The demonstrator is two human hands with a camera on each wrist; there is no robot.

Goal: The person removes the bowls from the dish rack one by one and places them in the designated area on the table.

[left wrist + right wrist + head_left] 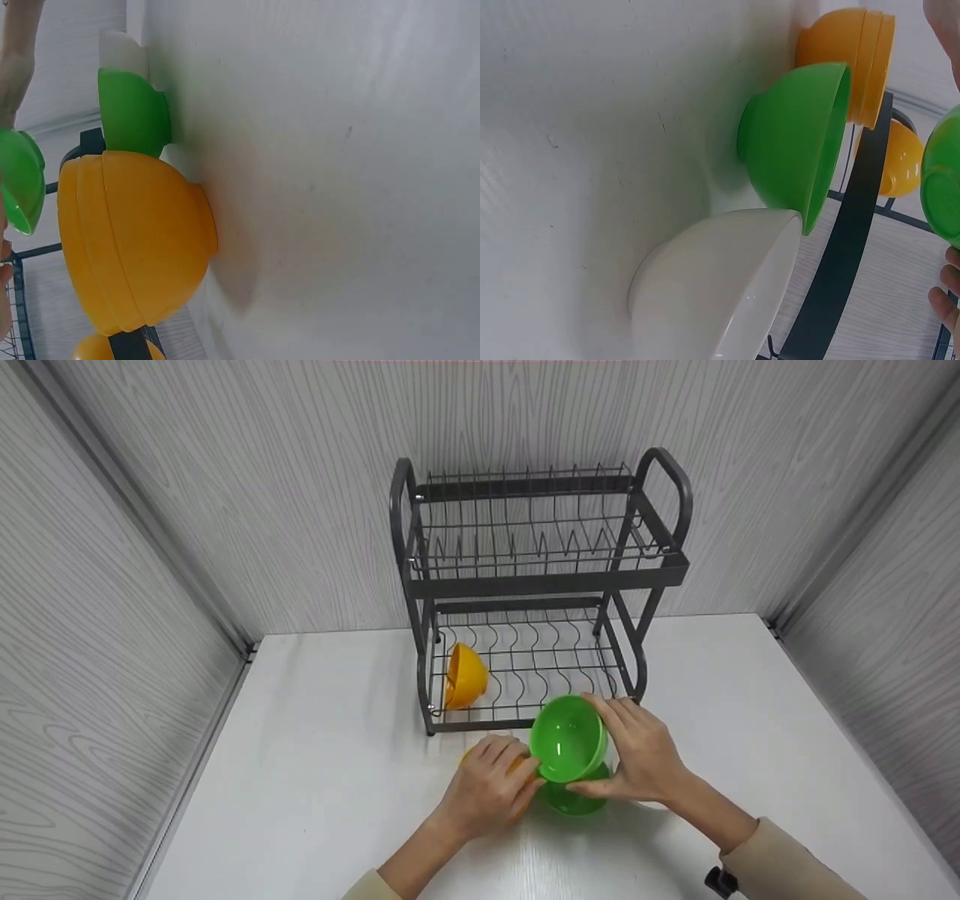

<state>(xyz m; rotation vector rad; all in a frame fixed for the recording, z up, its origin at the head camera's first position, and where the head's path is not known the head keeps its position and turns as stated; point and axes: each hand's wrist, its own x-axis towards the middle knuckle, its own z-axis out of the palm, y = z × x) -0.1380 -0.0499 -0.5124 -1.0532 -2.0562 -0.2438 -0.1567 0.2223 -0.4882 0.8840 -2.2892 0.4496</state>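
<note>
Both hands hold a green bowl [568, 739] tilted, its inside facing the head camera. My right hand [645, 750] grips its right side, fingers at the top rim and thumb under the lower edge. My left hand [487, 780] pinches the bowl's lower left rim with its fingertips. Below stands a second green bowl [791, 139], upright on the table. Beside it a stack of orange bowls [139, 240] sits under my left hand, which mostly hides it in the head view. A white bowl [705, 292] touches the second green bowl; my right hand hides most of it from above.
A dark two-tier dish rack [547, 581] stands behind the bowls. On its lower tier an orange bowl [467, 676] stands on edge at the left end. The upper tier has wire slots. Grey wood-grain panels [322, 510] enclose the white table [315, 780].
</note>
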